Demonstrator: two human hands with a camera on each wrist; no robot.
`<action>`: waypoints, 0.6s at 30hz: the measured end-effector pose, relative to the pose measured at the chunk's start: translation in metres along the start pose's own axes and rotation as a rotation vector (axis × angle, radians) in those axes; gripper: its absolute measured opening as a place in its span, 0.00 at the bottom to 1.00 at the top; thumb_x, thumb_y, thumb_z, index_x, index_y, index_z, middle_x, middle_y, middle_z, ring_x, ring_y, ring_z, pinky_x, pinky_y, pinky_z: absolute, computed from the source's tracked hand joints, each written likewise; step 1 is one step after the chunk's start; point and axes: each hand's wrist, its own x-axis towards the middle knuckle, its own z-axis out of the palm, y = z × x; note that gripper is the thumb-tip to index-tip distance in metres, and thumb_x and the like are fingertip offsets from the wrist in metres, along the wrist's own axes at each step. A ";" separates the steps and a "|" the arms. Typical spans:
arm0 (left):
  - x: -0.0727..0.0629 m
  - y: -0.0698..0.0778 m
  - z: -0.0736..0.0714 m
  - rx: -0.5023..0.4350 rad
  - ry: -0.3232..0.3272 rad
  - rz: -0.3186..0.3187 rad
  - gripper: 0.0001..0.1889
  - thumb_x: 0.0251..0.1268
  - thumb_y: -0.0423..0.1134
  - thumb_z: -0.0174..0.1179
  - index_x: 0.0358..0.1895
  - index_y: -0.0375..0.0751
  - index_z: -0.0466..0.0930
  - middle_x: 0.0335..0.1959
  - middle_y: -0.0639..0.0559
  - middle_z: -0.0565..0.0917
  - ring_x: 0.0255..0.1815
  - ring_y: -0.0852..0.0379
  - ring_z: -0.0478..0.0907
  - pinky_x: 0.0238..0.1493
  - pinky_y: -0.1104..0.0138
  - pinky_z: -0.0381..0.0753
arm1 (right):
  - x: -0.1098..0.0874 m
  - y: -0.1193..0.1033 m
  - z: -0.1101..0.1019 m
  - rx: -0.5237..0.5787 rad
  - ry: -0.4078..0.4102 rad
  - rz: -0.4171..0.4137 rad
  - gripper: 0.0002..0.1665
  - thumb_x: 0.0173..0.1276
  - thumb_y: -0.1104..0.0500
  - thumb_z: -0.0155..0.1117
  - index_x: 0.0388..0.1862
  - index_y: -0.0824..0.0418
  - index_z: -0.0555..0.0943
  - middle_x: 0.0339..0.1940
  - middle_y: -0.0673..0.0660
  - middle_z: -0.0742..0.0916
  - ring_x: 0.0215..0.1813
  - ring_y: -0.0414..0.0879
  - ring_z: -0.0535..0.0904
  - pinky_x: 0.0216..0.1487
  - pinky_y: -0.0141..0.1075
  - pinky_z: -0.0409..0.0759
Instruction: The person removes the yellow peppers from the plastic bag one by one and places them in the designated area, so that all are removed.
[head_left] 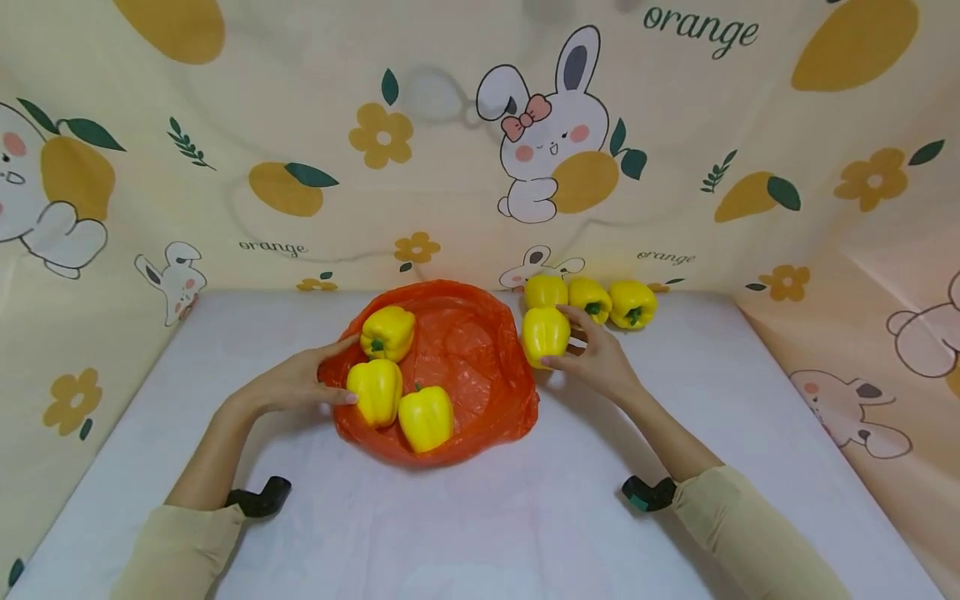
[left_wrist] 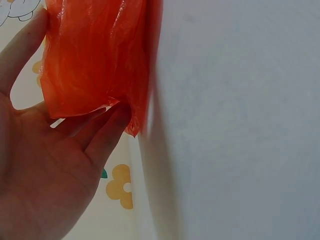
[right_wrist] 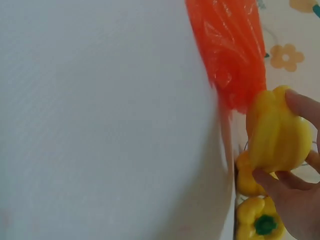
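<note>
A red plastic bag [head_left: 465, 358] lies spread with its mouth open, its rim rolled into a low wall. Inside it, at the left, are three yellow bell peppers [head_left: 426, 418]. My left hand [head_left: 300, 379] holds the bag's left side, thumb at the rim beside a pepper; in the left wrist view, fingers [left_wrist: 105, 135] reach round the bag's wall [left_wrist: 90, 55]. Just off the bag's right rim, my right hand [head_left: 596, 354] grips another yellow bell pepper [head_left: 546, 335] between thumb and fingers. The right wrist view shows this pepper [right_wrist: 279, 131] raised.
Three more yellow bell peppers [head_left: 632, 303] stand in a row at the back, behind the right hand. A patterned cloth [head_left: 450, 192] hangs round the back and sides of the white table [head_left: 480, 533]. Dark camera mounts [head_left: 258, 497] sit at both wrists.
</note>
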 end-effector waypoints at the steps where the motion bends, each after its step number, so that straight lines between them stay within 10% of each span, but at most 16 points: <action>1: 0.000 0.000 0.000 0.000 0.002 0.001 0.54 0.55 0.60 0.70 0.80 0.44 0.50 0.76 0.35 0.61 0.73 0.35 0.58 0.64 0.41 0.71 | 0.000 0.002 -0.001 -0.011 0.002 0.002 0.53 0.55 0.53 0.81 0.76 0.55 0.63 0.69 0.60 0.73 0.65 0.62 0.74 0.61 0.53 0.78; 18: -0.001 0.002 0.000 0.009 -0.010 -0.006 0.54 0.55 0.61 0.69 0.80 0.43 0.49 0.76 0.35 0.60 0.74 0.35 0.57 0.67 0.38 0.65 | -0.003 0.013 -0.001 -0.010 -0.019 0.046 0.56 0.53 0.62 0.81 0.77 0.58 0.60 0.72 0.61 0.69 0.67 0.64 0.71 0.64 0.51 0.76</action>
